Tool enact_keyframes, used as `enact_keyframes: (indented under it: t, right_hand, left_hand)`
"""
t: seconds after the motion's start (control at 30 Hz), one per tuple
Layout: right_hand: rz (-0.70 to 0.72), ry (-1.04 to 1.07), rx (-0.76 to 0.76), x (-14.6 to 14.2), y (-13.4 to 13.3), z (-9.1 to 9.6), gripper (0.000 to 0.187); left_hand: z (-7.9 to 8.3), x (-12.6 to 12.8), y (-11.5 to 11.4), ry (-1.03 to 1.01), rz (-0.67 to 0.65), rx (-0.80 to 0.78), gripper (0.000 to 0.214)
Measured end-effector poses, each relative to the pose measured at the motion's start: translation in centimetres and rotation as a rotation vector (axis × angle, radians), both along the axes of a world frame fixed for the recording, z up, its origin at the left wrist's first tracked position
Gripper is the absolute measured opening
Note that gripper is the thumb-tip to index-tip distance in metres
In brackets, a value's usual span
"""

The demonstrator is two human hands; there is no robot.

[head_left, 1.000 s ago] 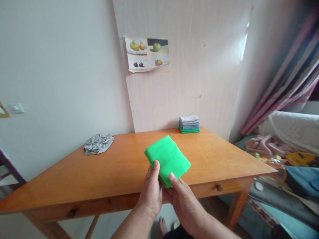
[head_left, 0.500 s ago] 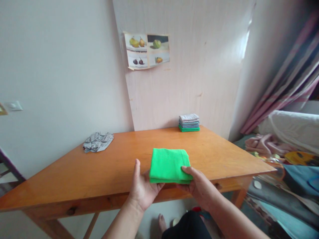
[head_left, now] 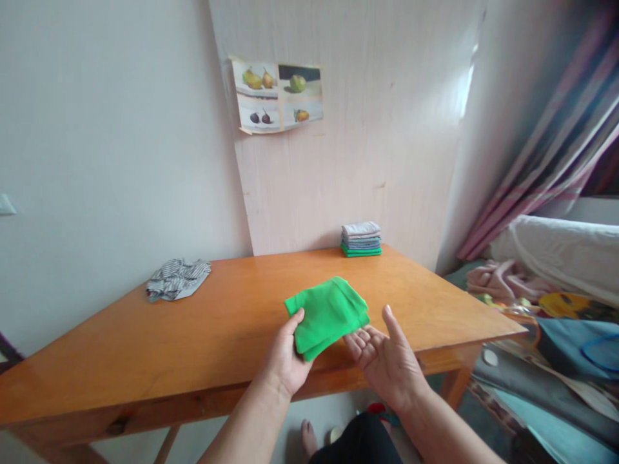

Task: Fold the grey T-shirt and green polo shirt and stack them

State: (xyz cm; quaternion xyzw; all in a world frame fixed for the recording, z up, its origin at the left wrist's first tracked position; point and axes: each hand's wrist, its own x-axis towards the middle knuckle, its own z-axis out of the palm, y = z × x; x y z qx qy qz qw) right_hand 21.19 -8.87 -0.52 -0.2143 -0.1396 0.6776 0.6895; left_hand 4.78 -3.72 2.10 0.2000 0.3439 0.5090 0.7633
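A folded bright green cloth (head_left: 329, 316) is held over the front edge of the wooden table (head_left: 242, 341), tilted down toward its left front corner. My left hand (head_left: 287, 357) grips its left side, thumb on top and fingers hidden underneath. Palm up, my right hand (head_left: 387, 361) is open by the cloth's right front corner, its thumb raised and fingertips close to or just under the edge; whether they touch I cannot tell.
A neat stack of folded cloths (head_left: 361, 239), green at the bottom, stands at the table's back right. A crumpled striped cloth (head_left: 178, 279) lies at the back left. Fruit pictures (head_left: 278, 96) hang on the wall. Bedding and bags (head_left: 575, 348) crowd the right side.
The green cloth has turned and tilted. My left hand has closed on it with the thumb on top, while my right hand has let go and turned palm up.
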Motion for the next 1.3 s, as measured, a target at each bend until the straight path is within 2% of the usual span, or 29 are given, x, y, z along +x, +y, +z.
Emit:
enact_keyframes:
  t: [0.07,0.17,0.27,0.37,0.5,0.7,0.77,0.9,1.07,1.17,1.3]
  right_hand:
    - [0.012,0.057,-0.005,-0.8,0.0,-0.2,0.045]
    - [0.066,-0.025,0.000,-2.0,0.2,-0.6,0.049]
    - [0.000,-0.144,-0.074,-2.2,1.0,-0.9,0.046]
    - [-0.093,-0.173,-0.115,-1.6,1.8,-1.0,0.043]
    - [-0.153,-0.177,-0.113,-0.4,2.2,-0.5,0.043]
    - [-0.224,-0.143,-0.118,2.5,3.1,0.6,0.036]
    - [-0.259,-0.130,-0.126,4.0,3.8,1.3,0.031]
    - [-0.340,-0.119,-0.105,7.2,5.8,3.2,0.022]
    - [-0.406,-0.125,-0.065,10.4,9.4,5.5,0.018]
    - [-0.441,-0.135,-0.046,12.0,12.5,6.8,0.018]
    - [-0.486,-0.189,-0.004,14.5,17.9,8.1,0.018]
  left_hand:
    - [0.0,0.7,0.4,-0.023,0.014,0.005,0.026]
    - [-0.4,1.7,0.7,-0.004,-0.032,0.032,0.031]
    - [-0.8,2.4,1.0,0.025,-0.067,0.082,0.038]
    - [-0.7,2.9,1.9,0.017,-0.082,0.106,0.040]
    - [-0.1,3.5,4.4,0.049,-0.050,0.104,0.032]
    - [0.1,4.4,9.5,0.178,0.040,0.210,0.021]
    - [-0.2,4.7,11.3,0.330,0.088,0.302,0.020]
    - [-1.5,5.5,15.1,0.857,0.131,0.606,0.020]
    - [-3.2,7.0,19.5,1.112,0.082,0.777,0.009]
    - [-4.1,7.8,21.0,1.349,0.009,0.906,0.005]
    - [-5.3,8.3,21.5,1.596,-0.051,1.037,0.010]
